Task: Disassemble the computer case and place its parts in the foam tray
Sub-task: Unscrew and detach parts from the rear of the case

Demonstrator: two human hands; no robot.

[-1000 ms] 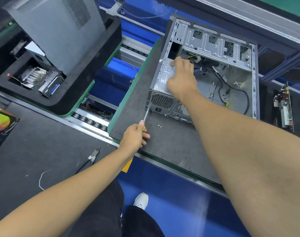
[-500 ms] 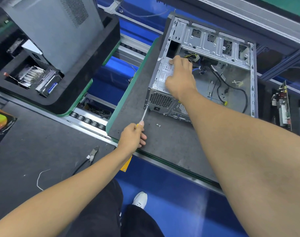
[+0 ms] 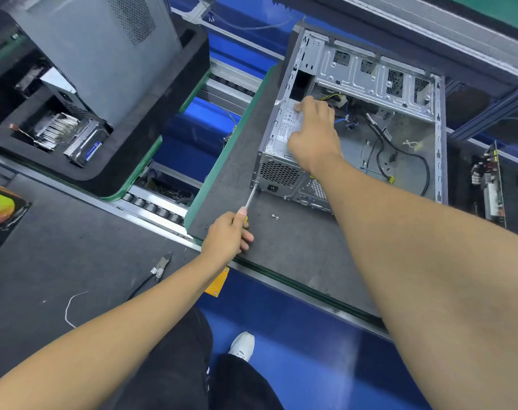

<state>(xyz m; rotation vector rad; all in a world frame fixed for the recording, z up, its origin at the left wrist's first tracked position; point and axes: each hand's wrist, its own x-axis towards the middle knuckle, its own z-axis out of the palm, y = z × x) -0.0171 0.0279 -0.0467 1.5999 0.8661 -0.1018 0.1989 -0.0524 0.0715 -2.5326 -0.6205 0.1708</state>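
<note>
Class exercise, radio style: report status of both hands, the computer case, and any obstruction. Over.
Left hand grips screwdriver, tip at computer case rear corner. Right hand rests on power supply. Two loose screws beside case.

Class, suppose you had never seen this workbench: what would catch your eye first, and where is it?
First, the open computer case lying on the grey pallet, cables loose inside. The right hand rests on its power supply, while the left hand holds a screwdriver to the case's rear corner. At upper left, a black foam tray already holds removed parts.
</note>
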